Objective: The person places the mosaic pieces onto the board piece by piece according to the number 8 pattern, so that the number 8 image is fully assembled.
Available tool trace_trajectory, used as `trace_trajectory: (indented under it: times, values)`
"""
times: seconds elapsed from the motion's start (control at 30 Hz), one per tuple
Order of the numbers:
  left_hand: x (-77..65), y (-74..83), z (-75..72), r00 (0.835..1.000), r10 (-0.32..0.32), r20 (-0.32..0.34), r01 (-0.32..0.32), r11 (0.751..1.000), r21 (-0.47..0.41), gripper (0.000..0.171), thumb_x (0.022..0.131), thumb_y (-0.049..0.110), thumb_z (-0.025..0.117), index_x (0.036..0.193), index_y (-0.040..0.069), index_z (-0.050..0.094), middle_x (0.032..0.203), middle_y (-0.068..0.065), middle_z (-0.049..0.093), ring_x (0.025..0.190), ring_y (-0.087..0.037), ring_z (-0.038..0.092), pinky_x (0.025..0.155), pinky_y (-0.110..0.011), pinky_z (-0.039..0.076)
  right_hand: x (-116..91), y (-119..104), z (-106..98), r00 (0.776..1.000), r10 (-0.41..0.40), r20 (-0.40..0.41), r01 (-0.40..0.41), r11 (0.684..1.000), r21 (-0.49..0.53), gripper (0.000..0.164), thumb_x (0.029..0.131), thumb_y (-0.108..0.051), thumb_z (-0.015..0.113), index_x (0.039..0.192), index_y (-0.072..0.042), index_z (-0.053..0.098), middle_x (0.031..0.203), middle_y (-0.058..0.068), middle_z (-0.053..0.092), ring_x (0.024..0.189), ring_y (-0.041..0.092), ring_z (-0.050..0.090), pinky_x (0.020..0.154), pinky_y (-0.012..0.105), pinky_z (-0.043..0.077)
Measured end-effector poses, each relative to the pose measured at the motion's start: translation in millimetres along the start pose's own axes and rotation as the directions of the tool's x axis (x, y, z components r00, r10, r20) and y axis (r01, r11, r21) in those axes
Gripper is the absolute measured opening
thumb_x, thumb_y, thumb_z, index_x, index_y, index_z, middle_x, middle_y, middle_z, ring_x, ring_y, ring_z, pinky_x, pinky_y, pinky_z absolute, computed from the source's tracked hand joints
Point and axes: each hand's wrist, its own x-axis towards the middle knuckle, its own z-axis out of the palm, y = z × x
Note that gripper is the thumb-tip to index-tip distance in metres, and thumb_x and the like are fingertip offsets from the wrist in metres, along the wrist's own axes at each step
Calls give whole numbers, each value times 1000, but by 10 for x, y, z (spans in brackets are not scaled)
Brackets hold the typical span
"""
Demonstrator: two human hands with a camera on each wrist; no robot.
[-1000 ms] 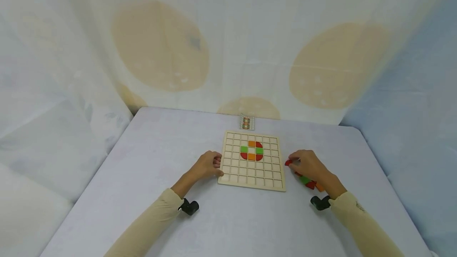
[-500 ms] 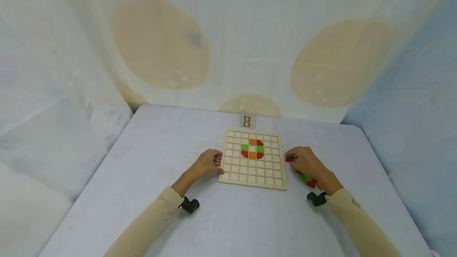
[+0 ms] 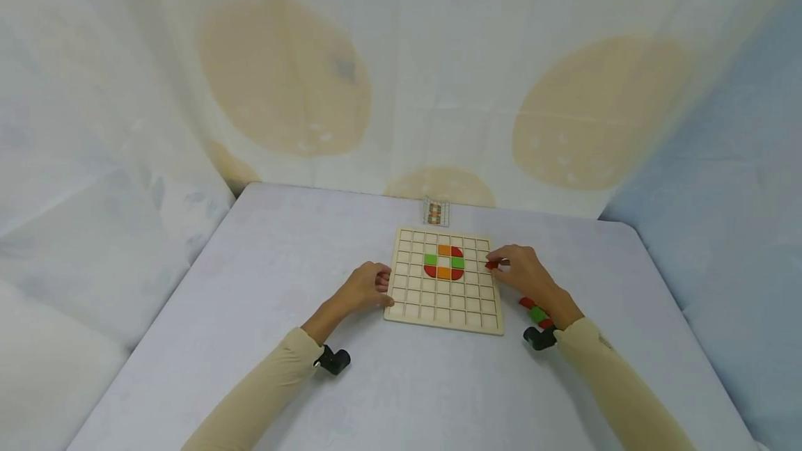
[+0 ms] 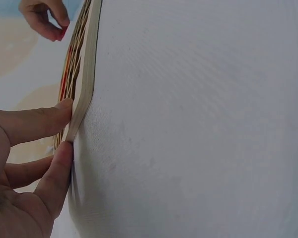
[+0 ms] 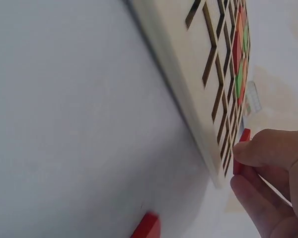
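A square wooden grid board (image 3: 416, 301) lies on the table. Around one bare cell near its upper middle sit orange tiles (image 3: 444, 273), green tiles (image 3: 458, 263) and red rounded-corner tiles (image 3: 429, 271). My left hand (image 3: 363, 287) grips the board's left edge, the thumb (image 4: 44, 121) on the rim and a finger against the side. Over the board's right edge, my right hand (image 3: 526, 271) pinches a red tile (image 5: 246, 134) between thumb and fingers. Its exact shape is partly hidden by the fingers.
A small pattern card (image 3: 436, 214) lies behind the board. Right of the board, beside my right wrist, are several loose red and green tiles (image 3: 538, 314), partly covered by the arm. Patterned curtains (image 3: 451, 89) hang around the table.
My right hand has moved left and away from the loose tiles, carrying the red tile to above the board's right edge. My left hand keeps its grip on the board.
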Motion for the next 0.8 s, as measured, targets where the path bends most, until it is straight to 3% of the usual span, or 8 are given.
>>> trace_trajectory:
  times: [0.3, 0.47, 0.8]
  values:
    - [-3, -15, 7, 1000, -9, 0, 9, 1000, 8, 63, 72, 7, 86, 126, -5, 56, 101, -5, 56, 90, -16, 55, 81, -26, 51, 316, -194, 294, 998, -61, -18, 62, 996, 63, 27, 83, 0, 74, 110, 3, 71, 107, 15, 69, 97, 29, 66, 81, 39, 57]
    - [-24, 4, 15, 1000, -8, -1, 8, 1000, -6, 63, 72, 5, 86, 126, -5, 56, 101, -6, 56, 91, -16, 56, 80, -26, 51, 476, -312, 452, 989, -146, 6, 146, 989, 31, 26, 84, -4, 75, 109, 1, 72, 105, 13, 70, 96, 27, 67, 81, 37, 57]
    - [-21, 28, 2, 1000, -1, 1, 1, 1000, -3, 63, 72, 5, 86, 126, -6, 55, 101, -6, 56, 90, -16, 56, 80, -25, 52, 748, -485, 559, 992, -118, 50, 112, 987, 114, 23, 88, -2, 69, 111, -1, 72, 109, 11, 68, 95, 25, 66, 79, 34, 57]
